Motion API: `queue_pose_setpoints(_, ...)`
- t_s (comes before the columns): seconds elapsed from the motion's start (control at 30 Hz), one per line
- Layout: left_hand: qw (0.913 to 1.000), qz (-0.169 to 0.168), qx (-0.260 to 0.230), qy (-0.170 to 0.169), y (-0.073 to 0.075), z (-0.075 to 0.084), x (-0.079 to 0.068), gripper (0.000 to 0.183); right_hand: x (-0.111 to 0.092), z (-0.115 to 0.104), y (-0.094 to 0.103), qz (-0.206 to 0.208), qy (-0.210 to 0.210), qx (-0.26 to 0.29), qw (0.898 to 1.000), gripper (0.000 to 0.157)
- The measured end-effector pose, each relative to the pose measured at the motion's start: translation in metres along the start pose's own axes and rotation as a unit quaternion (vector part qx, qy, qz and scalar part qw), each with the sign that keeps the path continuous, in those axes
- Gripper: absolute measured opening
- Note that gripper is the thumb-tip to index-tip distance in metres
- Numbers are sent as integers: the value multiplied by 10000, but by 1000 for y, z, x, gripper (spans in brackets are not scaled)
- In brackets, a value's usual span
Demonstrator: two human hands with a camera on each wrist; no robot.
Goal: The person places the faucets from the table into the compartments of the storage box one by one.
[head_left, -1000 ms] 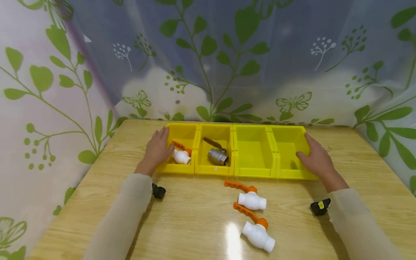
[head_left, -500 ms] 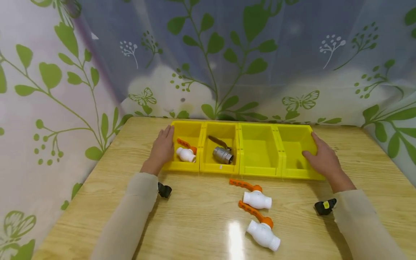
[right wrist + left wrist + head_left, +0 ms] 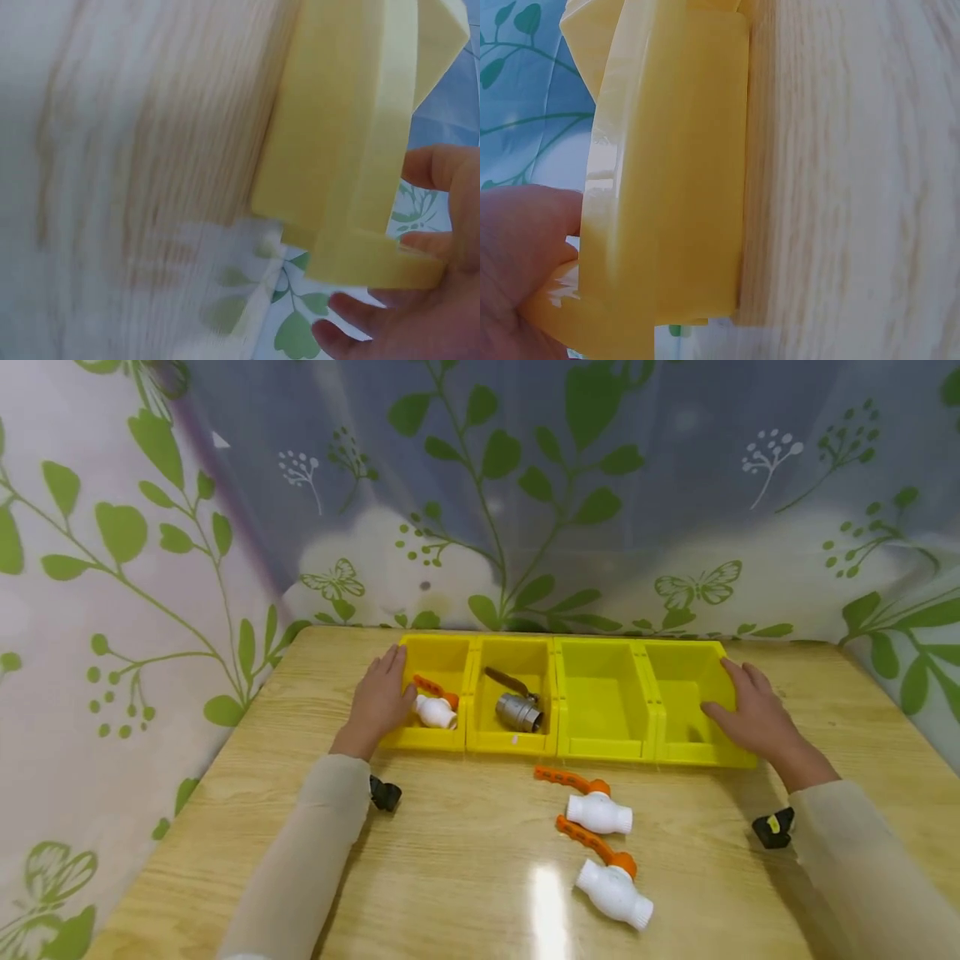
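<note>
As fingers grip either side, yellow bins, between

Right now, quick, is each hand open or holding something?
Left hand: holding the leftmost yellow bin by its outer wall.
Right hand: holding the rightmost yellow bin by its outer wall.

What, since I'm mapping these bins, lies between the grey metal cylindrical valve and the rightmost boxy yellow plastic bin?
The head view shows one yellow plastic bin, third from the left, between them.
</note>
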State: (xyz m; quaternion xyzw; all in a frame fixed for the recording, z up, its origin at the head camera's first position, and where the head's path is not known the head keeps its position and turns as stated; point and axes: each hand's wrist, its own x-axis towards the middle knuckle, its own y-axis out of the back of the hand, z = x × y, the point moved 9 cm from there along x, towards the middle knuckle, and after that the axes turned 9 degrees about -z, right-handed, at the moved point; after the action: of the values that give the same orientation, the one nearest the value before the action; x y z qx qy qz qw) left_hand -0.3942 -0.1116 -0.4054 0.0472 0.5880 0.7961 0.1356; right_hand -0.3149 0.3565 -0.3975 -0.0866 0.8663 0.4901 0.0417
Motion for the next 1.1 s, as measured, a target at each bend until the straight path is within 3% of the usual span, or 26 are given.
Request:
queue_pose_setpoints(0.2, 9997, 158, -198, -56, 3, 0, 2, 60, -4, -11, 13, 703, -88, -224, 9972, 73)
queue_pose_setpoints(0.33, 9994, 178, -293, -48, 4, -1, 2, 59, -9, -26, 16, 1002, 78, -277, 9946, 71)
queue_pose_setpoints(0.83, 9973, 332, -643, -73, 5, -2, 0, 57, -33, -77, -3, 899, 1037, -338, 9900, 70)
queue_pose_setpoints(1.1, 9975, 362, -605, -45, 4, -3, -1, 57, -48, -109, -27, 348, 1502, -332, 9875, 72)
